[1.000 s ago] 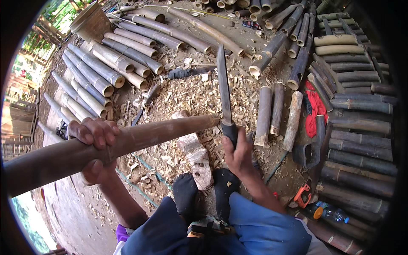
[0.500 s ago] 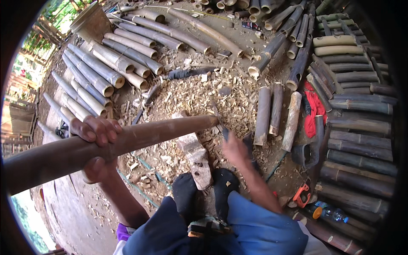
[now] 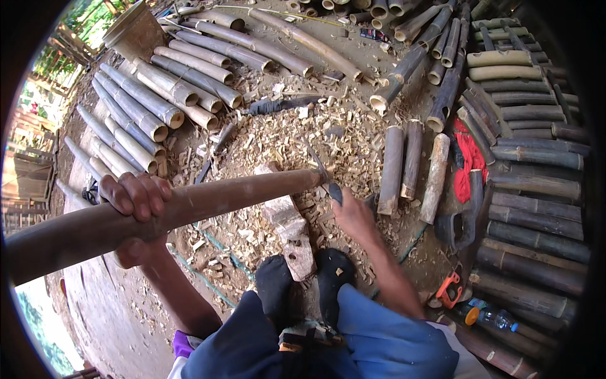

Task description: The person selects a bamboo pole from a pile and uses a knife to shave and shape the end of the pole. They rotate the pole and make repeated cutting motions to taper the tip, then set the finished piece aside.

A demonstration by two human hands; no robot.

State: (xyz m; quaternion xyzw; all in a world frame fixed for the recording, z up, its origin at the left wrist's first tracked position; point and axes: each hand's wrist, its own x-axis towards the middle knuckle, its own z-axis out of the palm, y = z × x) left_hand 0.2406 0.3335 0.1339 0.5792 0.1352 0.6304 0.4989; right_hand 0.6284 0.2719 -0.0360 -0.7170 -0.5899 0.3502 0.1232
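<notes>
the left hand point(image 3: 136, 201) wraps the long bamboo pole point(image 3: 189, 208) to hold it level over the chopping block point(image 3: 284, 215), so the right hand point(image 3: 353, 215), gripping a machete point(image 3: 323, 177), can strike its far end.

An outdoor bamboo workshop on bare earth. Cut bamboo poles point(image 3: 145, 101) lie in rows on the ground at the left, more poles point(image 3: 536, 183) are stacked along the right, and short cut lengths point(image 3: 413, 158) lie side by side near the middle. A thick litter of pale chips point(image 3: 284, 139) covers the dirt floor point(image 3: 107, 309) around a worn chopping block point(image 3: 287, 218). A long pole point(image 3: 189, 205) rests with its end at the block, met by a blade point(image 3: 322, 174). A red cloth point(image 3: 470, 158) lies among the poles at the right. Green plants point(image 3: 53, 60) and a woven fence point(image 3: 25, 177) edge the yard at the left.
</notes>
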